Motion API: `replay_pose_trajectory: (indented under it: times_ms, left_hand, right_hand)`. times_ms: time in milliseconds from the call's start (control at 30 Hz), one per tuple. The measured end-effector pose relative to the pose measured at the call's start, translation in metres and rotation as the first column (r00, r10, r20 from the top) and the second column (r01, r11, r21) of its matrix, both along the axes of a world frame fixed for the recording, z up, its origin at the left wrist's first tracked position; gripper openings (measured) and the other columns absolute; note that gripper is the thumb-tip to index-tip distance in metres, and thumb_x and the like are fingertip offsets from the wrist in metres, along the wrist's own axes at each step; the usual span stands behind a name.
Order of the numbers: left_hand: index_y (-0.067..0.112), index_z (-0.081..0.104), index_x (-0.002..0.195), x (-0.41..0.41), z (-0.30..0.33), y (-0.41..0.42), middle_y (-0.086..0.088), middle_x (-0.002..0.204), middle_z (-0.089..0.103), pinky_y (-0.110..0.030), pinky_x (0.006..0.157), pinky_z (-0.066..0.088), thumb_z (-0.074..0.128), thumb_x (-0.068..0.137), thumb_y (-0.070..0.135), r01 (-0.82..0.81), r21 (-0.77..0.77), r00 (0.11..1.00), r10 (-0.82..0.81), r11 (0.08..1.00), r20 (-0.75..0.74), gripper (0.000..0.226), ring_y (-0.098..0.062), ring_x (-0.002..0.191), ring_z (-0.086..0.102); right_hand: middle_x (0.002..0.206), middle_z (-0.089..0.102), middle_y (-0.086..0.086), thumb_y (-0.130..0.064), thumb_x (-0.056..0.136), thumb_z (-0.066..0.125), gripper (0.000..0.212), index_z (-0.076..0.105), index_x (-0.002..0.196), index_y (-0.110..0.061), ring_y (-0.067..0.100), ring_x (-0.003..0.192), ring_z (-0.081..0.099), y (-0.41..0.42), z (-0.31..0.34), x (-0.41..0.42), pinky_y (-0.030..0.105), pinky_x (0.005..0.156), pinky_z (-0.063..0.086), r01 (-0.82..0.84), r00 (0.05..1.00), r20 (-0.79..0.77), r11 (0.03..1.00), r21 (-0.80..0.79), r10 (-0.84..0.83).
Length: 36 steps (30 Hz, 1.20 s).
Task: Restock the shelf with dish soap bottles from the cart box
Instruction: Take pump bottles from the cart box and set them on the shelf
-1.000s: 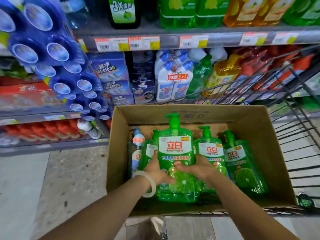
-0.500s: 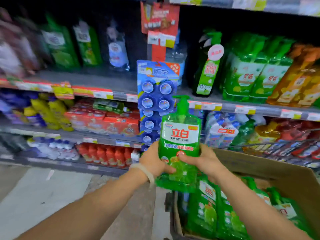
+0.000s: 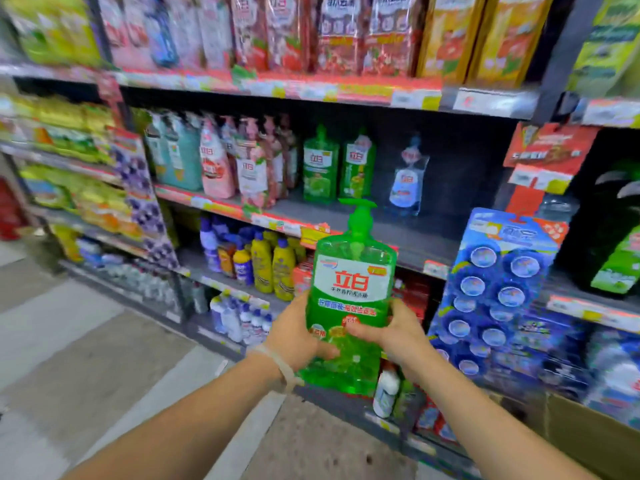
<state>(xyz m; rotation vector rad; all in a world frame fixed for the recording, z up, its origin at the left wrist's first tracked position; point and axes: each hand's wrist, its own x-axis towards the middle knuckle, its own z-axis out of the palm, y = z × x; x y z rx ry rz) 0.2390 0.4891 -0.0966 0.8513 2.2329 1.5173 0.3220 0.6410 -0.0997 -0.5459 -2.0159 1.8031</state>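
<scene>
Both of your hands hold one green dish soap bottle (image 3: 351,296) upright in front of the shelves, pump top up and label facing you. Your left hand (image 3: 294,332) wraps the lower left side, thumb curled across the front below the label, and a pale bracelet (image 3: 285,370) sits on that wrist. Your right hand (image 3: 398,332) cups the lower right side, thumb pressed onto the front so that the two thumbs nearly meet across the bottle's belly. Neither hand is spread flat; the fingers behind the bottle are hidden. Above and beyond your grip runs the middle shelf (image 3: 398,230), where two matching green bottles (image 3: 337,166) stand side by side, well apart from the one you carry. Just right of them, on the same shelf, stands a clear refill pouch (image 3: 407,183), with bare shelf board around it. Left of the green pair stand pink and teal bottles (image 3: 214,161) in a tight row. Right of your grip hangs a blue card of round toilet blocks (image 3: 495,289). Below your right forearm, at the lower right corner, shows a cardboard box (image 3: 588,434), only its edge in view. Behind the bottle, on lower shelves, stand yellow bottles (image 3: 273,268) and small white ones, all blurred.
</scene>
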Motion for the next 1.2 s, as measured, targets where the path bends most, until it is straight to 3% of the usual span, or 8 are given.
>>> replay_pose_trajectory:
  times_ms: [167, 367, 567, 733, 867, 1000, 1133, 1200]
  left_hand:
    - [0.027, 0.046, 0.121, -0.048, -0.006, -0.003, 0.016, 0.099, 0.064, -0.011, 0.066, 0.052, 0.083, 0.055, -0.009, -0.077, 0.055, 0.997, 0.076, 0.996, 0.009, 0.083, 0.002, 0.087, 0.064]
    - [0.029, 0.046, 0.120, -0.129, -0.012, 0.041, 0.019, 0.098, 0.065, -0.011, 0.066, 0.053, 0.084, 0.057, -0.006, -0.067, 0.072, 0.998, 0.067, 0.995, 0.003, 0.082, 0.009, 0.085, 0.063]
    - [0.028, 0.045, 0.122, -0.219, 0.010, 0.117, 0.023, 0.094, 0.062, -0.006, 0.061, 0.049, 0.084, 0.058, -0.002, -0.007, 0.053, 0.999, 0.009, 0.999, -0.034, 0.080, 0.017, 0.076, 0.060]
    - [0.028, 0.044, 0.128, -0.281, 0.028, 0.172, 0.014, 0.100, 0.066, -0.024, 0.076, 0.055, 0.085, 0.055, 0.000, -0.010, 0.083, 0.994, 0.019, 0.996, -0.107, 0.088, -0.005, 0.091, 0.066]
    - [0.024, 0.042, 0.130, -0.323, 0.033, 0.210, 0.012, 0.100, 0.066, -0.028, 0.079, 0.053, 0.086, 0.057, 0.005, 0.019, 0.079, 0.986, -0.006, 0.997, -0.165, 0.087, -0.011, 0.093, 0.065]
    - [0.018, 0.040, 0.131, -0.356, 0.022, 0.243, 0.006, 0.104, 0.067, -0.031, 0.083, 0.053, 0.085, 0.058, 0.000, 0.051, 0.092, 0.988, -0.037, 0.994, -0.149, 0.087, -0.015, 0.096, 0.065]
    - [0.016, 0.038, 0.132, -0.385, 0.006, 0.268, 0.006, 0.099, 0.065, -0.023, 0.080, 0.049, 0.084, 0.059, -0.001, 0.086, 0.060, 0.989, -0.078, 0.994, -0.124, 0.088, -0.014, 0.096, 0.064]
    - [0.014, 0.036, 0.136, -0.398, 0.000, 0.279, 0.002, 0.106, 0.066, -0.020, 0.082, 0.047, 0.084, 0.059, -0.001, 0.100, 0.060, 0.988, -0.092, 0.993, -0.125, 0.091, -0.013, 0.098, 0.061]
  right_hand:
    - [0.084, 0.068, -0.012, -0.002, 0.058, 0.086, 0.048, 0.055, 0.088, -0.024, -0.006, 0.070, 0.065, 0.001, 0.002, -0.059, 0.011, 0.060, 0.051, -0.026, 1.000, 0.016, 0.997, 0.075, 0.025]
    - [0.095, 0.068, -0.008, -0.008, 0.057, 0.088, 0.055, 0.055, 0.099, -0.023, 0.001, 0.085, 0.064, 0.044, -0.002, -0.139, 0.020, 0.072, 0.052, 0.000, 1.000, 0.021, 0.993, 0.121, -0.003]
    - [0.089, 0.065, -0.013, -0.005, 0.059, 0.086, 0.056, 0.053, 0.102, -0.016, -0.008, 0.074, 0.062, 0.117, 0.015, -0.224, 0.007, 0.055, 0.048, 0.067, 0.998, -0.021, 0.990, 0.122, -0.065]
    - [0.100, 0.065, -0.002, -0.008, 0.060, 0.087, 0.062, 0.051, 0.111, -0.011, 0.009, 0.089, 0.063, 0.166, 0.038, -0.280, 0.027, 0.080, 0.052, 0.149, 0.989, -0.048, 0.973, 0.175, -0.142]
    - [0.103, 0.065, -0.002, -0.004, 0.061, 0.085, 0.057, 0.051, 0.105, -0.017, 0.010, 0.093, 0.063, 0.197, 0.047, -0.314, 0.031, 0.084, 0.052, 0.183, 0.982, -0.088, 0.965, 0.190, -0.169]
    - [0.090, 0.065, -0.016, 0.003, 0.062, 0.083, 0.049, 0.055, 0.086, -0.029, -0.008, 0.080, 0.064, 0.220, 0.042, -0.340, 0.013, 0.073, 0.051, 0.196, 0.979, -0.108, 0.943, 0.268, -0.173]
    - [0.101, 0.069, 0.004, 0.008, 0.062, 0.081, 0.050, 0.058, 0.100, -0.016, -0.002, 0.085, 0.065, 0.237, 0.025, -0.361, 0.013, 0.076, 0.052, 0.239, 0.970, -0.112, 0.935, 0.261, -0.216]
    - [0.094, 0.068, -0.001, 0.010, 0.060, 0.081, 0.053, 0.056, 0.096, -0.020, -0.008, 0.079, 0.065, 0.245, 0.017, -0.372, 0.007, 0.070, 0.050, 0.287, 0.957, -0.127, 0.915, 0.284, -0.261]
